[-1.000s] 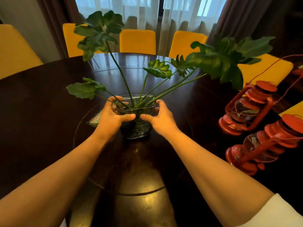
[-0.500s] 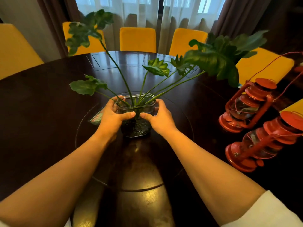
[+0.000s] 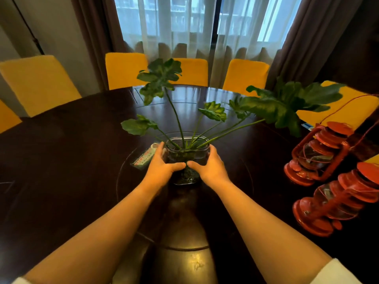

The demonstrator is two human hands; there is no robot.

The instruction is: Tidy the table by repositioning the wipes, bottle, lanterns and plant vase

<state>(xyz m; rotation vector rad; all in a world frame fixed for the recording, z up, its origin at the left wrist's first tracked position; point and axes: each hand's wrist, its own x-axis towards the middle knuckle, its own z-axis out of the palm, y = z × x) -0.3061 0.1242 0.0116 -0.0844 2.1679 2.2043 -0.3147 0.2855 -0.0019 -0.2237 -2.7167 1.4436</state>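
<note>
Both hands, left hand (image 3: pixel 162 170) and right hand (image 3: pixel 211 169), clasped around plant vase (image 3: pixel 186 177) at table (image 3: pixel 61 160) centre. Two lanterns (image 3: pixel 315 154) grouped at right; wipes (image 3: pixel 143 157) beside vase. Bottle not visible; repositioning judged partly done.

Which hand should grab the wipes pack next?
Probably left. The left hand grips the clear glass plant vase right beside the flat green wipes pack; the right hand sits across the vase.
</note>
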